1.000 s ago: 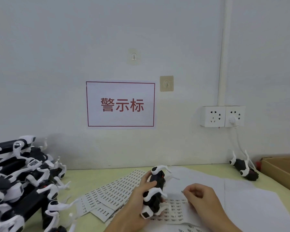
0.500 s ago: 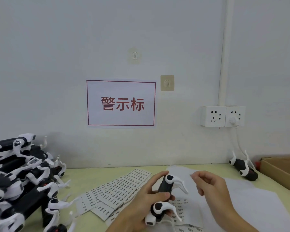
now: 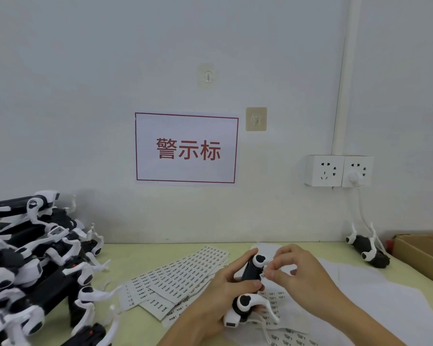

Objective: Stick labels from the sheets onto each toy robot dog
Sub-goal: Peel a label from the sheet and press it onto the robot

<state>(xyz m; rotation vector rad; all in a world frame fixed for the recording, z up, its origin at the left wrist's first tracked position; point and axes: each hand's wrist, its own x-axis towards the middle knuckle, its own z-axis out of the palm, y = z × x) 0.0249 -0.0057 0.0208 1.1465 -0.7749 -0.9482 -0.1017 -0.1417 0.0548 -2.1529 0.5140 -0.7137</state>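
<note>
My left hand (image 3: 219,293) grips a black-and-white toy robot dog (image 3: 248,290) above the table, its white legs pointing right. My right hand (image 3: 298,273) pinches a small label (image 3: 263,275) between thumb and forefinger and holds it against the dog's black body. Label sheets (image 3: 183,275) lie fanned on the table to the left of my hands. More sheets (image 3: 280,310) lie under the dog.
A heap of black-and-white robot dogs (image 3: 35,265) fills the left side. One dog (image 3: 366,248) lies on its back near the wall at the right, beside a cardboard box (image 3: 425,255). White backing paper (image 3: 385,295) covers the right of the yellow-green table (image 3: 125,253).
My left hand turned the dog so its legs point right. My right hand carried the label from the sheet up to the dog's body.
</note>
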